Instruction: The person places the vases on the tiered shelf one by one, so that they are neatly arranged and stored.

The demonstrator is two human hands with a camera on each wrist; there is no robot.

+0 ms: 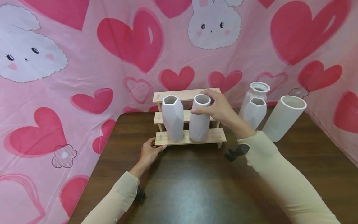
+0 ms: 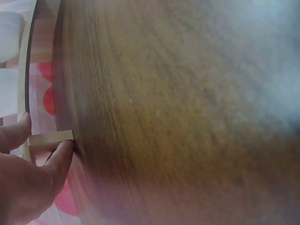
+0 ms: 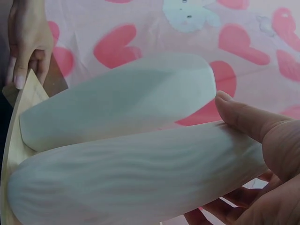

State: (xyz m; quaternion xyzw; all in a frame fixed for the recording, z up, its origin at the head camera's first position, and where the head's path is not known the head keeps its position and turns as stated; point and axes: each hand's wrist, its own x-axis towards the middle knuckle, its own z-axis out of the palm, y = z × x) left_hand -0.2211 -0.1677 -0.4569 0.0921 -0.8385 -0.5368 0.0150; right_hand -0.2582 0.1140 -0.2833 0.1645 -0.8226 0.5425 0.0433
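Note:
On the lowest step of a three-tier wooden stand (image 1: 216, 136) stand two white vases. My right hand (image 1: 217, 107) grips the round-mouthed vase (image 1: 199, 124) near its rim, thumb on the near side; the right wrist view shows wavy ridges along its body. Just left of it is a faceted vase (image 1: 172, 119) with an angular mouth, which no hand touches. My left hand (image 1: 149, 151) holds the left end of the lowest step. In the left wrist view the left thumb lies at the step's edge and a finger touches the small wooden leg (image 2: 51, 138).
To the right on the dark wooden table (image 1: 179, 186) stand a scalloped-rim vase (image 1: 260, 87), a smaller faceted vase (image 1: 254, 113) and a wide cylindrical vase (image 1: 285, 118). A pink cloth with hearts (image 1: 131, 40) hangs behind the table.

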